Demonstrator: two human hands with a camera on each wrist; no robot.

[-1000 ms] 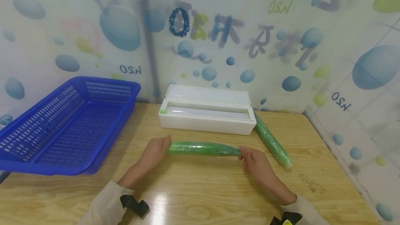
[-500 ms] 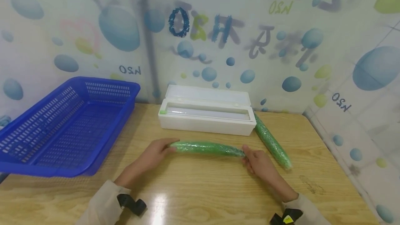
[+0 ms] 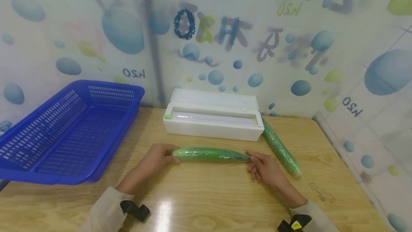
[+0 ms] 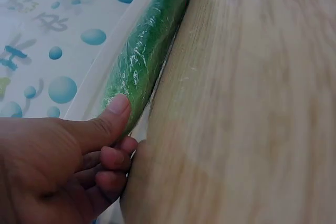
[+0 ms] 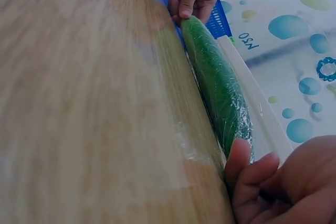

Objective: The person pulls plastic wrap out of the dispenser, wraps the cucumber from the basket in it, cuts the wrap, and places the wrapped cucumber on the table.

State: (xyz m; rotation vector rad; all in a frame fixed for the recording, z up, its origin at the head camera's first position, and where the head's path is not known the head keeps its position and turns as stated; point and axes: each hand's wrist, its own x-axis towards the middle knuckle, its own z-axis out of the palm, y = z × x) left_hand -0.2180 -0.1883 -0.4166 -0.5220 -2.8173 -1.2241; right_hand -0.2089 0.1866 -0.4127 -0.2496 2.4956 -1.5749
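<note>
A green cucumber (image 3: 210,154) in clear, shiny cling film lies level between my two hands, close over the wooden table. At its paler left end my left hand (image 3: 152,162) pinches it; in the left wrist view the thumb (image 4: 116,109) presses on top while the fingers curl underneath. My right hand (image 3: 268,169) pinches the darker, narrow right end, where the film is wrinkled. The right wrist view has the cucumber (image 5: 215,77) running from the far hand to my curled right fingers (image 5: 254,174). That tip is partly hidden by the fingers.
Behind the cucumber stands a white cling film box (image 3: 212,131), lid raised, with a film roll (image 3: 212,118) inside. Another wrapped cucumber (image 3: 281,149) lies slanted to its right. A blue plastic basket (image 3: 120,139) sits at the left. A patterned wall (image 3: 225,63) rises behind the table (image 3: 206,196).
My left hand shifts its fingers around the cucumber's left end, moving over it and then back to a pinch. My right hand keeps the other end, shifting only slightly.
</note>
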